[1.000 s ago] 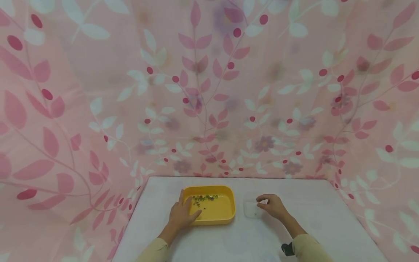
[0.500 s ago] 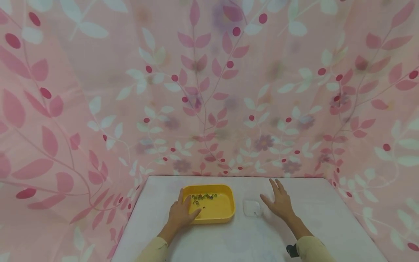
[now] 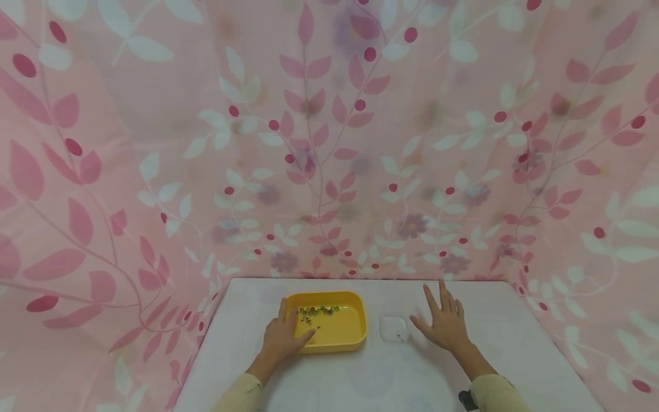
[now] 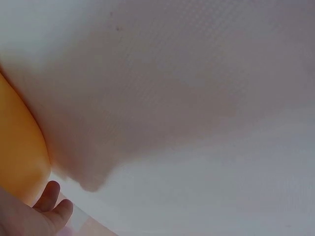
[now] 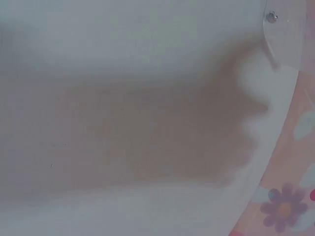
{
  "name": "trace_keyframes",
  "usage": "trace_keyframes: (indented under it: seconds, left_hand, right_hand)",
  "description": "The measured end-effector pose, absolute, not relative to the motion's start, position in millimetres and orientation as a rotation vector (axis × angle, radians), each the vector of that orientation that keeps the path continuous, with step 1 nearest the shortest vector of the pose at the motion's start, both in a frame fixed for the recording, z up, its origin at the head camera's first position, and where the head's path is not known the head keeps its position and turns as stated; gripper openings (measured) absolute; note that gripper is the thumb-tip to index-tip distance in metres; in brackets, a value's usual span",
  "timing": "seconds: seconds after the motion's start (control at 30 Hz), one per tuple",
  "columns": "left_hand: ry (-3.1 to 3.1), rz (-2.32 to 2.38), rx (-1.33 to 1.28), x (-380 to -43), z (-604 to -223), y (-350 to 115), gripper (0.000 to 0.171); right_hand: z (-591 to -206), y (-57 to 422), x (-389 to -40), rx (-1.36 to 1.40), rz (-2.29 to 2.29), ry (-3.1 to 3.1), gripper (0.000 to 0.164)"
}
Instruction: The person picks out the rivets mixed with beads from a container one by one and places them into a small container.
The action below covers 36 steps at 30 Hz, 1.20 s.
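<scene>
Head view showed your right hand (image 3: 447, 326) had loosened from a pinch over the clear box (image 3: 393, 328), now at its nine o'clock, into empty spread fingers, leaving it free, while your left hand (image 3: 280, 337) lay spread at the nine-o'clock rim of the yellow tray (image 3: 340, 330).

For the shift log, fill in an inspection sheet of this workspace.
Surface: white table.
Job's things: yellow tray holding greenish beads along its far side and smaller dark bits nearer; clear square container to its right, with a small shiny piece near one corner.
Clutter: nothing seen.
Hands: left hand at the tray's left side; right hand right of the container, fingers spread, holding nothing.
Cables: nothing seen.
Surroundings: pink leaf-patterned backdrop behind and on both sides.
</scene>
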<state>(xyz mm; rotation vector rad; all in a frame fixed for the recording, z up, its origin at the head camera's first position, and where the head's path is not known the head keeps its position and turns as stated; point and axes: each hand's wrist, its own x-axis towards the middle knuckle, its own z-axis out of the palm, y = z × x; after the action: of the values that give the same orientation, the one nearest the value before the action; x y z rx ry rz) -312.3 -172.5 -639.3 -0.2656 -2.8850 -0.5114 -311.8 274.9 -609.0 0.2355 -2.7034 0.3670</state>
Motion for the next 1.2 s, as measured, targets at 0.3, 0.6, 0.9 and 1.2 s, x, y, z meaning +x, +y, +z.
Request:
trace_keyframes:
  seconds: [0.3, 0.6, 0.9, 1.2]
  left_hand:
    - [-2.907, -0.564, -0.257, -316, -633, -179, 0.112]
    - [-2.994, -0.594, -0.273, -317, -634, -182, 0.127]
    - [-3.025, -0.640, -0.274, -309, -638, -180, 0.132]
    - [-2.970, -0.545, -0.332, -311, -638, -174, 0.128]
  right_hand:
    - [-610, 272, -317, 0.242, 0.352, -2.676, 0.093]
    - [-600, 260, -314, 0.249, 0.362, -2.698, 0.093]
    - [-601, 244, -313, 0.339, 0.324, -2.641, 0.094]
    - [-595, 223, -320, 0.393, 0.304, -2.608, 0.097]
